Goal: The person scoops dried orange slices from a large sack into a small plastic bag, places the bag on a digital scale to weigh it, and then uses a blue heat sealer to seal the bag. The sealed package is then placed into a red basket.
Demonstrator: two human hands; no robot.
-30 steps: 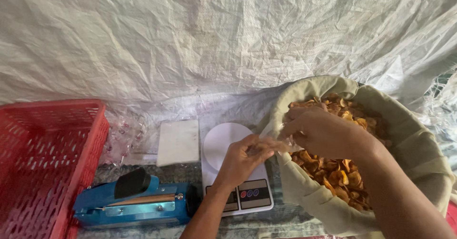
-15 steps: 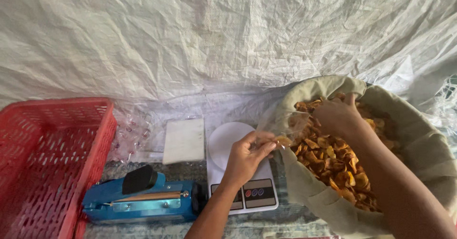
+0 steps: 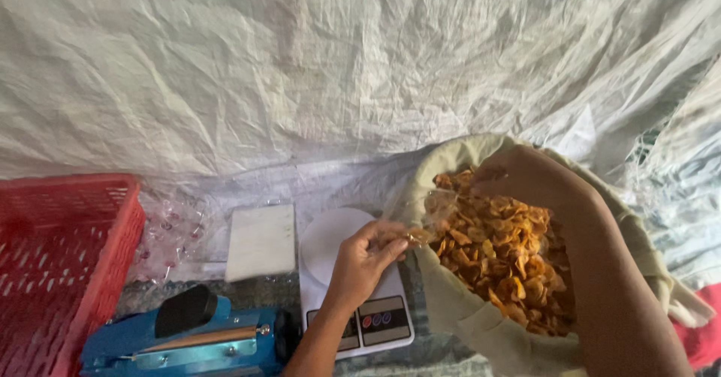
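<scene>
My left hand (image 3: pixel 366 258) pinches the edge of a small clear plastic bag (image 3: pixel 424 213) and holds it at the rim of a big cloth sack (image 3: pixel 466 317). The sack is full of orange-brown fried chips (image 3: pixel 499 249). Over the far side of the chip pile, my right hand (image 3: pixel 526 176) is curled with its fingers down among the chips, by the bag's mouth. A white digital kitchen scale (image 3: pixel 330 245) lies under my left hand.
A blue heat sealer with a black knob (image 3: pixel 188 336) lies at the front left. A red plastic crate (image 3: pixel 56 264) stands at the far left. A white flat block (image 3: pixel 261 240) and a heap of clear bags (image 3: pixel 169 234) lie behind the sealer. White woven sheeting (image 3: pixel 300 69) hangs behind.
My right hand has moved from beside my left hand back over the sack, to the far side of the chips. My left hand keeps the bag at the sack's rim.
</scene>
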